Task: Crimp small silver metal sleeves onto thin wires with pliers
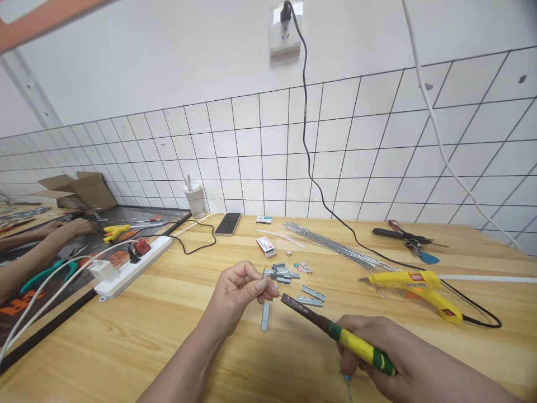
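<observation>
My left hand [239, 294] is closed in a pinch on a small metal piece, too small to name, held just above the wooden table [168, 330]. My right hand [377, 350] grips a tool with a yellow and green handle [361, 347]; its dark tip points at the pinched piece. Several strips of staples [289, 282] lie on the table just beyond both hands. A small red and white staple box [265, 246] lies behind them.
A yellow glue gun [415, 285] rests at the right, its black cord running up to a wall socket [286, 28]. A bundle of thin wires [335, 246], pliers [403, 235], a phone [229, 224], a white cup [195, 200] and a power strip [130, 266] are around. Another person's arms [37, 246] work at the far left.
</observation>
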A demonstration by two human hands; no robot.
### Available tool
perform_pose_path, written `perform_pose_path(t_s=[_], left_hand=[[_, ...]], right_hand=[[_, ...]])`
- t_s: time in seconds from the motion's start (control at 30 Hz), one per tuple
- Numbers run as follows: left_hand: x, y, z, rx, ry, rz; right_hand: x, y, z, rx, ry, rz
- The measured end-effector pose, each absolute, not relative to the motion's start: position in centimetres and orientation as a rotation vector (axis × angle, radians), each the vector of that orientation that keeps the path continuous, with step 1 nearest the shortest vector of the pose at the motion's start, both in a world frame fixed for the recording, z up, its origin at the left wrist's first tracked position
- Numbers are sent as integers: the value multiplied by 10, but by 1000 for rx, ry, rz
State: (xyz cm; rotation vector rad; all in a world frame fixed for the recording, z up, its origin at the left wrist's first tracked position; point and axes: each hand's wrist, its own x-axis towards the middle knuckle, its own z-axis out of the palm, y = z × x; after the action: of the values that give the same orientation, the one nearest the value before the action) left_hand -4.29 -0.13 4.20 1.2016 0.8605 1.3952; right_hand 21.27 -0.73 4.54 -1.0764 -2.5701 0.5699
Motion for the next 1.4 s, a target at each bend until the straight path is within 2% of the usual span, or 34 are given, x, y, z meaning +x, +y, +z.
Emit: perform_pose_path(t_s=[0.07,0.13,0.37,0.53,0.97,1.4], left_hand=[[-43,0,42,1197,848,1367],[-43,2,42,1161,866,1378],[-44,9,41,1067,1023,1461],[-42,10,37,988,1028,1441],[-40,12,32,536,1026,1321],[-32,10,29,488,1034,1325]], right_hand=[[215,-8,47,-1071,-2596,666],[217,-7,46,-1064,-2615,578],[216,13,23,-1080,-2389,-286],[209,20,12,-1068,-2299,-592],[203,23,5,-1077,-2328,-779],[202,23,7,-1084,-2331,-843]])
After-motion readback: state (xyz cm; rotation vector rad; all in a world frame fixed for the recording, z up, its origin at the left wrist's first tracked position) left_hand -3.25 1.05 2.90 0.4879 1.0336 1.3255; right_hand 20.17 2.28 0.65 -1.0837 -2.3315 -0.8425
